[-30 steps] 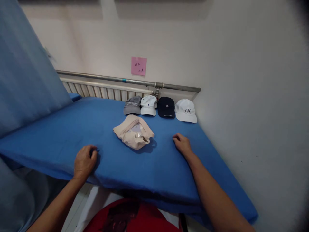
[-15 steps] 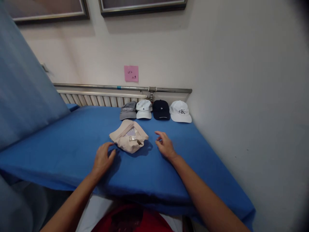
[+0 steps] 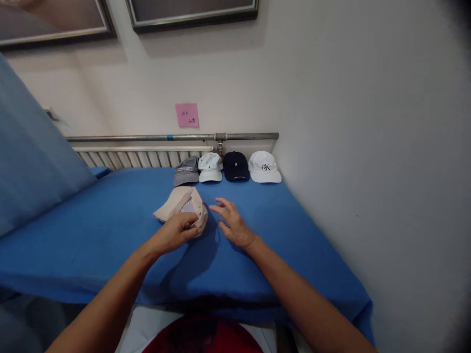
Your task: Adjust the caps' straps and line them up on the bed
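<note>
A beige cap (image 3: 172,203) lies on the blue-covered table (image 3: 110,220), its inside facing up and its brim toward the left. My left hand (image 3: 179,230) grips the cap's near edge, thumb and fingers closed on the fabric by the strap. Just right of the cap, my right hand (image 3: 231,223) hovers with its fingers apart, holding nothing. Behind them stand a grey cap (image 3: 186,171), a white cap with small dark spots (image 3: 210,167), a dark navy cap (image 3: 236,166) and a white cap with black letters (image 3: 265,167), side by side.
A radiator (image 3: 136,159) and a metal pipe (image 3: 147,138) run behind the table's back edge. A pink note (image 3: 187,115) is on the wall. At the left hangs a blue curtain (image 3: 33,147); a wall borders the table on the right.
My left hand has moved right and taken hold of the beige cap, whose strap side is now partly covered. My right hand has come nearer to the cap, and the view has shifted slightly.
</note>
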Action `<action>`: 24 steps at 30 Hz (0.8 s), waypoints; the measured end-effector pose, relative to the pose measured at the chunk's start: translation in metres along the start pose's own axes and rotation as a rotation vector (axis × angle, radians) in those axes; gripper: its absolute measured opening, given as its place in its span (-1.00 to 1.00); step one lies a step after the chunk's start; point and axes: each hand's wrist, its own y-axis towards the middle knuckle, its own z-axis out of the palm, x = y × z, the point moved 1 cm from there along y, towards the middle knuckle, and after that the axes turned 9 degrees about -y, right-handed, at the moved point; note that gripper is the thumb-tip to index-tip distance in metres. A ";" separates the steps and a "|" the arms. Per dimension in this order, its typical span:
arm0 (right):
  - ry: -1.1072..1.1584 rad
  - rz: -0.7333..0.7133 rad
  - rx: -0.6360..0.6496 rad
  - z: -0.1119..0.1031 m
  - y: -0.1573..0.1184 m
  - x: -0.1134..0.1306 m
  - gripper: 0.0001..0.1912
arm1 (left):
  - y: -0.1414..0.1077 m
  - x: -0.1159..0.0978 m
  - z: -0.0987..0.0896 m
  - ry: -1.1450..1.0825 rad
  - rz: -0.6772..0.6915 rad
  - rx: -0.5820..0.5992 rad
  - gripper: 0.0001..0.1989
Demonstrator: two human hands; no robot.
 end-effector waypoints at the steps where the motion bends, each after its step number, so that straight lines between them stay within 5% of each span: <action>1: -0.002 -0.043 0.008 -0.001 0.000 0.008 -0.29 | -0.009 -0.005 -0.001 -0.032 0.025 0.032 -0.76; 7: 0.053 -0.013 -0.039 -0.001 0.000 0.027 -0.28 | -0.043 -0.038 -0.014 -0.294 0.088 0.343 -0.80; 11: 0.127 0.151 -0.027 0.001 -0.004 0.017 -0.31 | -0.043 -0.031 -0.033 -0.625 0.074 0.622 -0.76; 13: 0.152 0.248 0.008 0.004 -0.009 0.017 -0.34 | -0.040 -0.014 -0.038 -0.706 -0.033 0.632 -0.76; 17: 0.217 0.425 0.168 0.012 -0.023 0.035 -0.35 | -0.032 0.013 -0.027 -0.496 -0.291 0.579 -0.82; 20: 0.230 0.520 0.194 0.019 -0.034 0.056 -0.37 | -0.026 0.013 -0.004 -0.338 -0.230 0.644 -0.82; 24: 0.273 0.657 0.082 0.022 -0.046 0.081 -0.48 | -0.025 0.002 0.023 -0.208 -0.041 0.588 -0.79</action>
